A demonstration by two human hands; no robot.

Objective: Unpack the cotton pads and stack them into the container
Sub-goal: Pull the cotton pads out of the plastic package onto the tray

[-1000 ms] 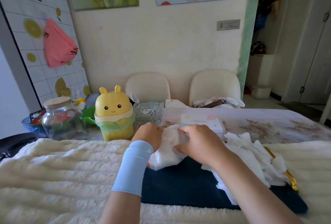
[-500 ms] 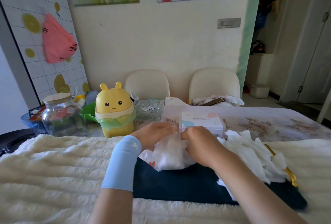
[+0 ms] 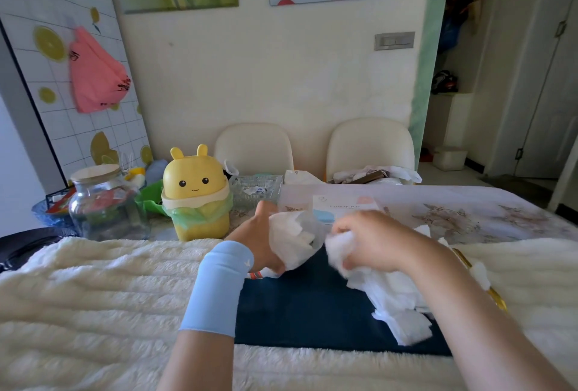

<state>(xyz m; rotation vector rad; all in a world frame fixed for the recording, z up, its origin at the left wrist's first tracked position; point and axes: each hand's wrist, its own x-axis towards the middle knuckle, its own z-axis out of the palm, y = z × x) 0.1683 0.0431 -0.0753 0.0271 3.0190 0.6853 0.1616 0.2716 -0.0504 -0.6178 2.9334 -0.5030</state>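
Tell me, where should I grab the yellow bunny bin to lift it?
Hold the yellow bunny bin around its lower body, reaching in from the near side. Its domed lid looks separate and the green liner bunches under it, so those would probably slip. The glass jar crowds its left.

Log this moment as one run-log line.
left hand: holds pad bag | right hand: grips cotton pads | pad pile: on dark mat

Head-worn camera looks forward and down, close over the table [image 3: 469,203].

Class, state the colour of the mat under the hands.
Navy blue: the mat, head view.
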